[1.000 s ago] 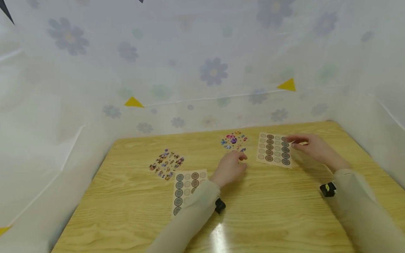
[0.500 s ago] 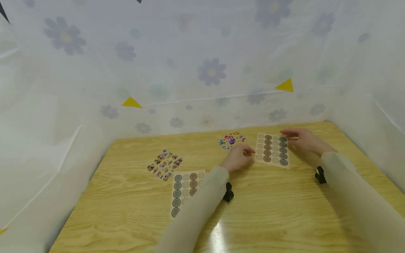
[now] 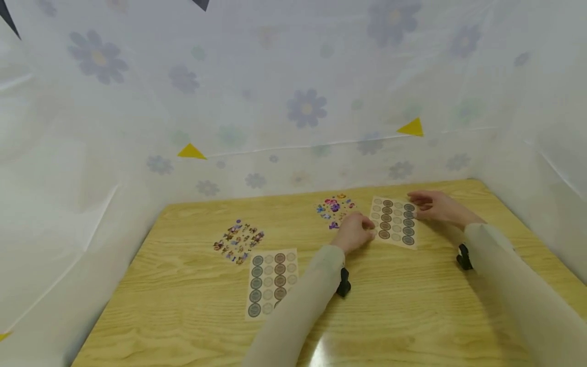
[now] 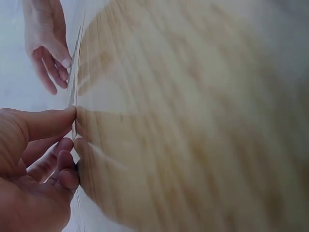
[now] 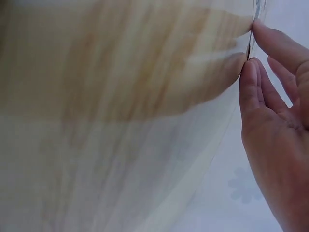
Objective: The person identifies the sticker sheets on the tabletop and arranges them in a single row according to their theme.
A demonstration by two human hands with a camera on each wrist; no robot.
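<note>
A beige sheet (image 3: 393,222) printed with rows of dark and pale round coin-like pictures lies flat at the back right of the table. My left hand (image 3: 355,233) is at its left edge; in the left wrist view the thumb (image 4: 50,122) and bent fingers touch down there, apart from each other. At the right edge is my right hand (image 3: 437,208), thumb and forefinger spread and touching the sheet's border. In the right wrist view its fingers (image 5: 275,43) rest on the surface. A second coin sheet (image 3: 268,283) lies left of the left forearm, partly covered by the sleeve.
Behind the left hand lies a patch of colourful flower pictures (image 3: 334,206). Another patch of small brown and purple pictures (image 3: 238,241) is at the left. A white flowered curtain (image 3: 275,112) stands around the wood-grain table (image 3: 174,285).
My left hand has moved right and reached the left edge of the right coin sheet. The right hand has shifted slightly back and stays at the right edge. More of the other sheet shows.
</note>
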